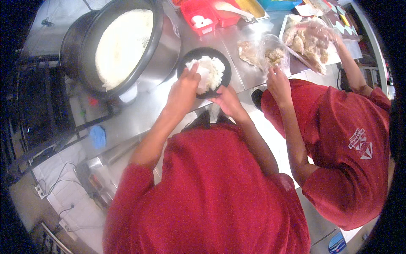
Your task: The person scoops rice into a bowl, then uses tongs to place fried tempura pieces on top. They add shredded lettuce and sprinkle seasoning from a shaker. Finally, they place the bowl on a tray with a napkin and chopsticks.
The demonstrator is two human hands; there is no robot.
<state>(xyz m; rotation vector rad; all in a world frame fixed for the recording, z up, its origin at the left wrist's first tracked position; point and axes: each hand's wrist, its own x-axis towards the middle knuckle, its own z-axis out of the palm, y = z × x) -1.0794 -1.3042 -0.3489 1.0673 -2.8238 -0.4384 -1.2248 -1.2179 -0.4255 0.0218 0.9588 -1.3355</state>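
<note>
A round black bowl [191,56] with a mound of white rice [215,70] sits on the steel counter [148,114] in front of me. My left hand [182,91] is over its near left rim and holds a white rice paddle [202,77] pressed into the rice. My right hand [227,100] grips the bowl's near edge from below. A large rice cooker [163,51], its pot full of white rice [122,44], stands just left of the bowl.
A person in a red shirt [347,144] stands at my right, one hand [277,82] holding a clear bag of food [275,55], the gloved other hand [323,31] over a tray of bagged food [284,22]. Red containers [203,17] sit beyond. A blue cloth [98,136] lies left.
</note>
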